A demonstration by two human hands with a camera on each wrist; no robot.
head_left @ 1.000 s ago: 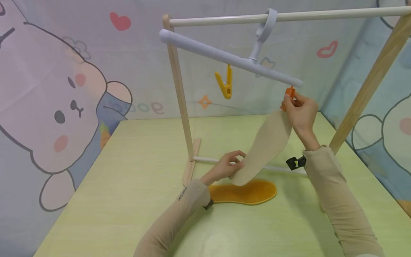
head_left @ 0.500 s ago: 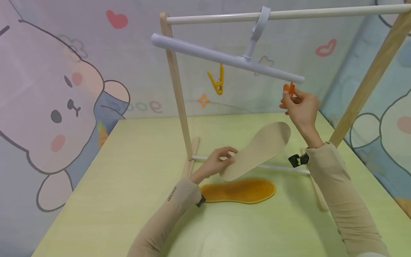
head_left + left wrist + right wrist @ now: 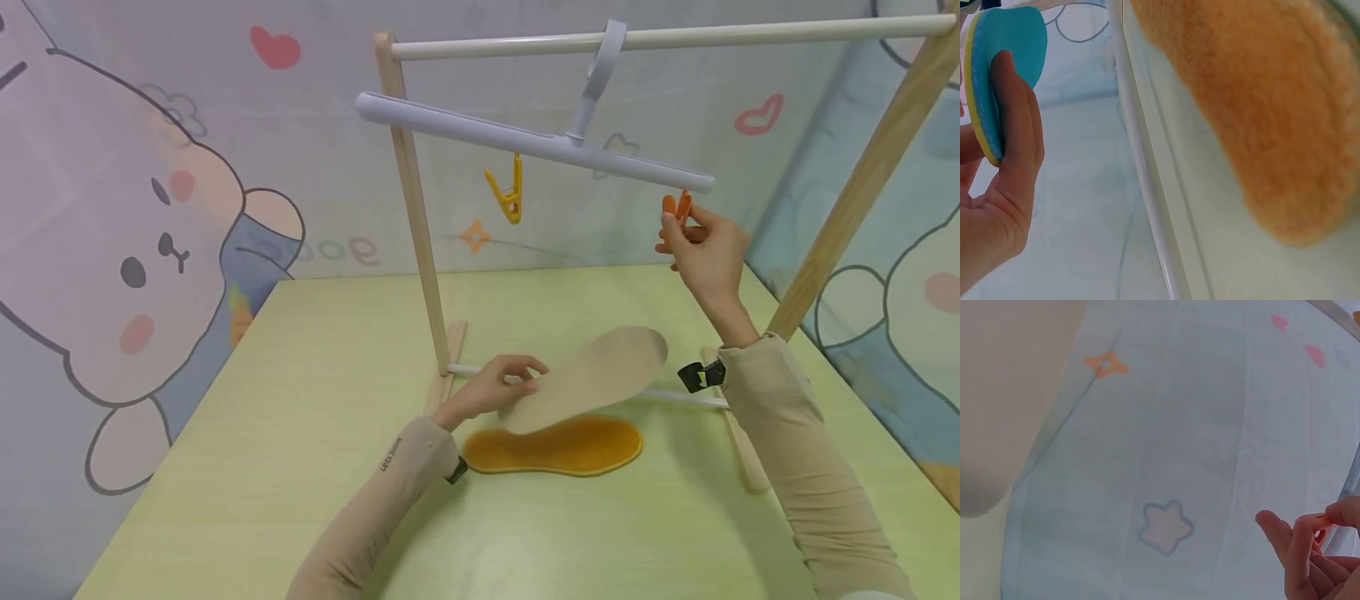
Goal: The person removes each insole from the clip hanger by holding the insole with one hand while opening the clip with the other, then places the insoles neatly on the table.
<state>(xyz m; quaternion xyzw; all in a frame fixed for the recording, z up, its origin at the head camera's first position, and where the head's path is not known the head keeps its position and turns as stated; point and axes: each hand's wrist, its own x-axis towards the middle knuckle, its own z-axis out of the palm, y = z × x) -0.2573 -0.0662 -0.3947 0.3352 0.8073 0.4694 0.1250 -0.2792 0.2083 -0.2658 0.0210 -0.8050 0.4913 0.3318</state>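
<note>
My left hand (image 3: 506, 387) pinches one end of a cream insole (image 3: 592, 379), held tilted above the table. Its blue underside (image 3: 1022, 37) with a yellow edge shows in the left wrist view. Below it on the table lies an orange, fuzzy insole (image 3: 555, 447). My right hand (image 3: 705, 250) pinches an orange clothespin (image 3: 677, 207) under the right end of a white hanger (image 3: 525, 143). The cream insole is apart from that clothespin. A yellow clothespin (image 3: 511, 193) hangs from the hanger further left.
The hanger hooks over the white rail (image 3: 750, 36) of a wooden-legged rack and tilts down to the right. The rack's left post (image 3: 416, 208) and right post (image 3: 862, 175) flank the hands. A low white crossbar (image 3: 686, 399) runs behind the insoles.
The cream insole's upper end has come away from the orange clothespin; my left hand has lowered it toward the table. My right hand stays at the clothespin. The hanger's tilt has lessened slightly.
</note>
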